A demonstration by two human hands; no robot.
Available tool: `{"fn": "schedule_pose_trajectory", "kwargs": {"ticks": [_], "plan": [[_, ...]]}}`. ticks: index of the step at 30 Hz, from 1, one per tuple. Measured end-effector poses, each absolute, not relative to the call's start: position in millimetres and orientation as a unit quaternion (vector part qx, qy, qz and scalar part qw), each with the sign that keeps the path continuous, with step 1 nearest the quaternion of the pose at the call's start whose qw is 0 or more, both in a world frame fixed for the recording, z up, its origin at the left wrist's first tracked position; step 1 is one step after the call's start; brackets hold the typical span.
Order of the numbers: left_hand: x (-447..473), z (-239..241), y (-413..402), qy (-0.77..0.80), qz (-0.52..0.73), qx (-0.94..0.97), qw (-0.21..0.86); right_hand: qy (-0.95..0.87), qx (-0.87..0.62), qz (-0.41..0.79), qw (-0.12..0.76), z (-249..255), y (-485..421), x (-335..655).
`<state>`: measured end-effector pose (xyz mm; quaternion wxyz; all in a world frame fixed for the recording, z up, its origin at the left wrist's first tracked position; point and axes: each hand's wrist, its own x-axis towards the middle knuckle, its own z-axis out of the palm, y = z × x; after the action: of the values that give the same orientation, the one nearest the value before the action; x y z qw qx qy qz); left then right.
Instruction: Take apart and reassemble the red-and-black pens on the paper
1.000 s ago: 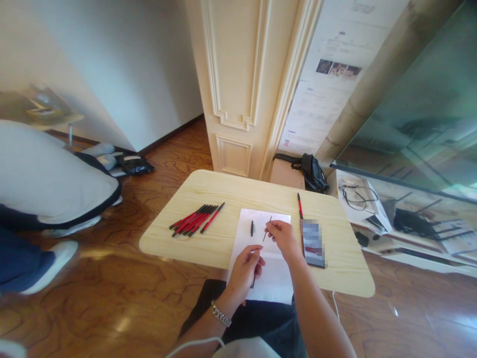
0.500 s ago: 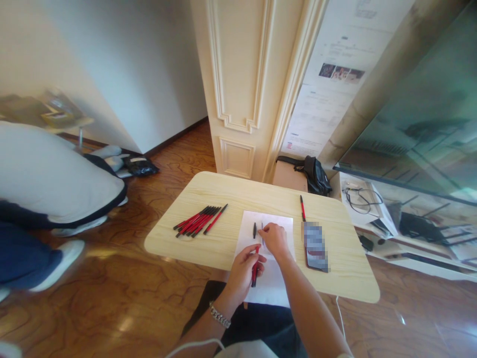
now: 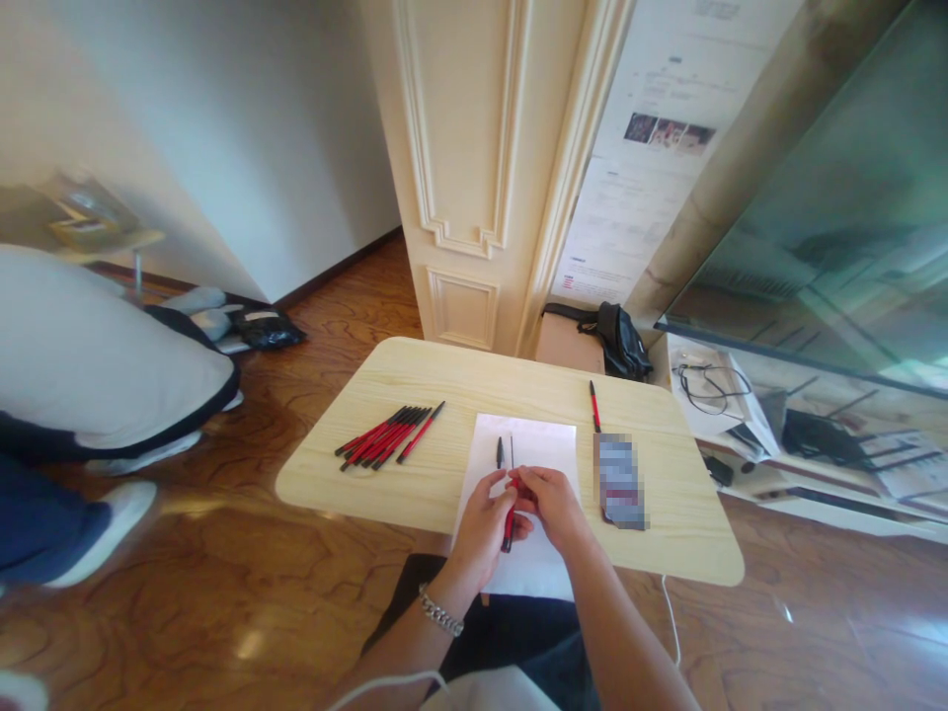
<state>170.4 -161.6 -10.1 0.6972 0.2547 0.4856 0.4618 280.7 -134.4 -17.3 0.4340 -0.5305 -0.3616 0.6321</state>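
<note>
My left hand (image 3: 480, 528) is closed around a red pen barrel (image 3: 510, 528) with a black lower end, held at a slant above the white paper. Close against it, my right hand (image 3: 552, 502) pinches at the barrel's upper end. A thin dark pen refill (image 3: 512, 450) sticks out past these fingertips; whether its lower end sits inside the barrel is hidden. On the paper (image 3: 552, 568), just left of the refill, lies a small black pen cap (image 3: 499, 453). Several red pens with black ends (image 3: 389, 437) lie in a pile left of the paper.
A phone (image 3: 622, 484), blurred out, lies on the wooden table (image 3: 436, 370) to the right, with a red and black pen (image 3: 594, 405) above it. Beyond the table are a black bag (image 3: 618, 341) and a shelf with cables (image 3: 711, 385). Another person (image 3: 111, 346) is at the left.
My right hand has come down along the refill to the top of the barrel, so both hands' fingers now meet. The view has shifted slightly to the right.
</note>
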Motion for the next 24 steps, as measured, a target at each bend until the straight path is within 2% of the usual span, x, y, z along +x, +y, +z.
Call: {"fn": "schedule_pose_trajectory", "kwargs": {"ticks": [5, 8, 12, 18, 21, 24], "plan": [[171.4, -10.4, -163.5, 0.498, 0.456, 0.277, 0.683, -0.353, -0.492, 0.665, 0.436, -22.2, -132.5, 285.2], [170.5, -10.3, -165.0, 0.493, 0.453, 0.284, 0.687, -0.384, -0.502, 0.642, 0.435, -29.8, -125.9, 290.9], [168.5, -14.6, -167.2, 0.473, 0.455, 0.285, 0.698, -0.473, -0.597, 0.503, 0.410, -34.0, -107.4, 301.0], [166.0, -22.0, -166.1, 0.460, 0.471, 0.261, 0.706, -0.616, -0.688, 0.264, 0.279, -31.9, -88.8, 300.6], [164.5, -21.4, -164.3, 0.458, 0.477, 0.251, 0.707, -0.645, -0.700, 0.202, 0.230, -34.9, -88.7, 294.8], [163.1, -19.7, -162.7, 0.458, 0.476, 0.247, 0.709, -0.650, -0.701, 0.191, 0.225, -37.2, -89.5, 292.7]]}}
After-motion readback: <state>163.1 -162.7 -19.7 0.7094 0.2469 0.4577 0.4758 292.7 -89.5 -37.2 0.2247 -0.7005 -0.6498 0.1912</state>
